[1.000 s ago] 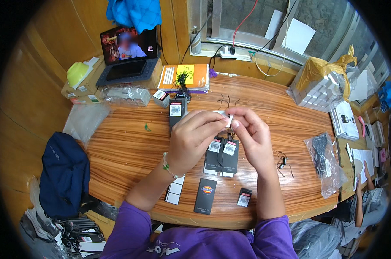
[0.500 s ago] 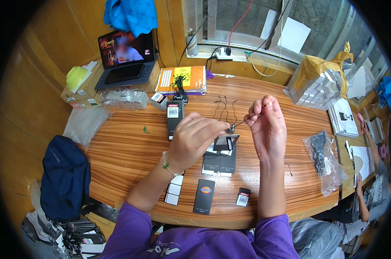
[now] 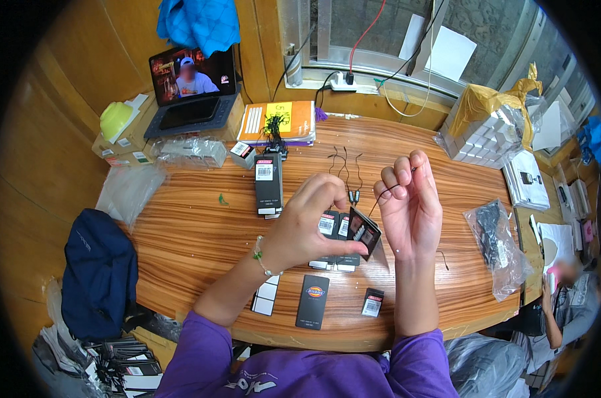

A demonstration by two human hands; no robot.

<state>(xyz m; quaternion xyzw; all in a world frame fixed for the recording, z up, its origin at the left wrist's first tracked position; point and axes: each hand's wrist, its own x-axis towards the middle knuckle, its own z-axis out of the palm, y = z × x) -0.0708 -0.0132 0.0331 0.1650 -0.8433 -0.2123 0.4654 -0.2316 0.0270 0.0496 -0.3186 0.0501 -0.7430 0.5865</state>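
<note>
My right hand [image 3: 412, 202] is raised, its fingertips pinching a thin black string [image 3: 378, 199]. From the string hangs a dark hang tag [image 3: 365, 233], tilted above the table. My left hand [image 3: 307, 222] curves beside it, thumb and fingers apart, with the thumb at the tag's lower part; whether it presses on it I cannot tell. Beneath lie dark tags with white labels [image 3: 327, 224], partly hidden by the left hand. Several black strings [image 3: 346, 166] lie beyond them. Nearer me are a dark tag [image 3: 312, 302] and a small labelled tag stack [image 3: 373, 302].
A stack of dark tags [image 3: 269, 189] stands left of my hands, with white-panelled strips [image 3: 266, 296] nearer me. Behind are an orange notebook [image 3: 297, 119] and a tablet [image 3: 193, 76]. At right sit a clear bag [image 3: 499, 245] and packed white boxes [image 3: 479, 136]. Another person [image 3: 566, 312] sits at right.
My left fingers have parted from the string end near the tag, and the hand has opened into a curve. The tag has swung right and turned. My right hand keeps its pinch.
</note>
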